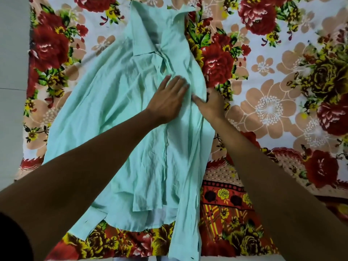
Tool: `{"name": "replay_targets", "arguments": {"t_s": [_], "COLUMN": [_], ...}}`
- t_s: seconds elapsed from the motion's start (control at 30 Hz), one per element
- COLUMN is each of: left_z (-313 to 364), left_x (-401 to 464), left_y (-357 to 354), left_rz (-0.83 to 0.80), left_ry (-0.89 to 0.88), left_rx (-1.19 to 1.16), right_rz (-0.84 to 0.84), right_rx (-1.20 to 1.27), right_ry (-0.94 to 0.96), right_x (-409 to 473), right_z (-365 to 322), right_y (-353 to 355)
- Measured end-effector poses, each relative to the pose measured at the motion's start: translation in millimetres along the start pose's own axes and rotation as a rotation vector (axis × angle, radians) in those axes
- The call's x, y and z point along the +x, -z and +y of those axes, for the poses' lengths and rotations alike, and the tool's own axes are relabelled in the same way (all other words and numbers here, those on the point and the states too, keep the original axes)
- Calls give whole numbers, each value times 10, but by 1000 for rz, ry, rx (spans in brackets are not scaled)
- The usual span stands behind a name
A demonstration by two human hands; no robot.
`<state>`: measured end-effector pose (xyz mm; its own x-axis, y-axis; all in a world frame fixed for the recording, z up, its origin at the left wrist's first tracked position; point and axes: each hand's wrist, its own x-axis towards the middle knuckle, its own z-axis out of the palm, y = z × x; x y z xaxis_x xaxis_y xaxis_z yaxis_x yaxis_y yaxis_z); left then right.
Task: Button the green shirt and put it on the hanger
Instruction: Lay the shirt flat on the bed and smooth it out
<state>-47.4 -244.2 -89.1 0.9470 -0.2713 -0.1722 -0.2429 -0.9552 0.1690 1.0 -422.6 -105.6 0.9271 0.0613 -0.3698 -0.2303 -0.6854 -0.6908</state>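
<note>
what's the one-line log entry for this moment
shirt flat on floral sheet | left hand pressing | right hand at edge | no hanger

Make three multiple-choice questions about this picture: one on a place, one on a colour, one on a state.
1. Where does the left hand rest?
A. flat on the shirt's chest
B. on the collar
C. on the floor

2. What colour is the shirt?
A. white
B. light green
C. red

3. How is the shirt?
A. hanging on a hanger
B. folded small
C. spread out on the floral sheet

Answers: 1 A, palm down below the collar. 2 B, pale mint cloth. 3 C, no hanger is visible.
</note>
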Motion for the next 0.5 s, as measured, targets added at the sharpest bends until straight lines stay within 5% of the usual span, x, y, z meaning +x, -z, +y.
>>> {"name": "replay_targets", "arguments": {"t_s": [0.2,0.27,0.4,0.5], "left_z": [75,195,500,594], "left_x": [74,52,-77,-153], "left_y": [-48,-17,-155,-274], "left_rz": [-161,-99,-47,-142], "left_ry": [227,211,-192,-126], "left_rx": [17,-3,-16,-27], "right_rz": [217,105,-364,-201], "right_rx": [192,275,71,196], "right_ry": [-18,-76,-280,-258], "right_x": [228,156,-169,-268], "right_z": [32,28,270,423], "right_y": [486,559,592,728]}}
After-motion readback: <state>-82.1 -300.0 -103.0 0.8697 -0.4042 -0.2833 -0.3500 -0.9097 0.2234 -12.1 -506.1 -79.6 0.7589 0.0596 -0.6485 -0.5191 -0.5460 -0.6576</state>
